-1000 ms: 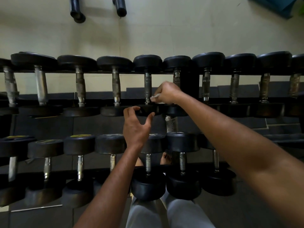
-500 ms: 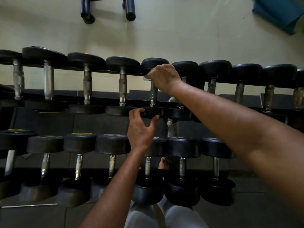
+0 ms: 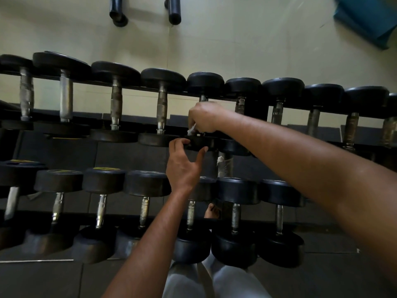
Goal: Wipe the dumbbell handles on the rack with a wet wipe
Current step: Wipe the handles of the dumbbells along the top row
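Observation:
A two-tier rack holds black dumbbells with metal handles. My right hand [image 3: 205, 118] is closed around the lower part of the handle of a middle dumbbell [image 3: 205, 83] on the upper tier, with a white wet wipe [image 3: 191, 130] sticking out under the fingers. Most of that handle is hidden by the hand. My left hand [image 3: 182, 164] reaches up from below, fingers spread, touching the near head [image 3: 198, 143] of the same dumbbell. Neighbouring handles [image 3: 161, 109] stand bare on both sides.
The lower tier of dumbbells [image 3: 148, 182] sits under my arms. A rack post [image 3: 224, 165] with white tape stands right of my left hand. Black equipment legs [image 3: 174, 10] and a blue mat [image 3: 367, 18] lie on the pale floor beyond. My bare foot [image 3: 211, 211] shows below.
My right hand has slid with the wipe from the top of the handle down to its near end. The left hand has risen slightly to the dumbbell's near head.

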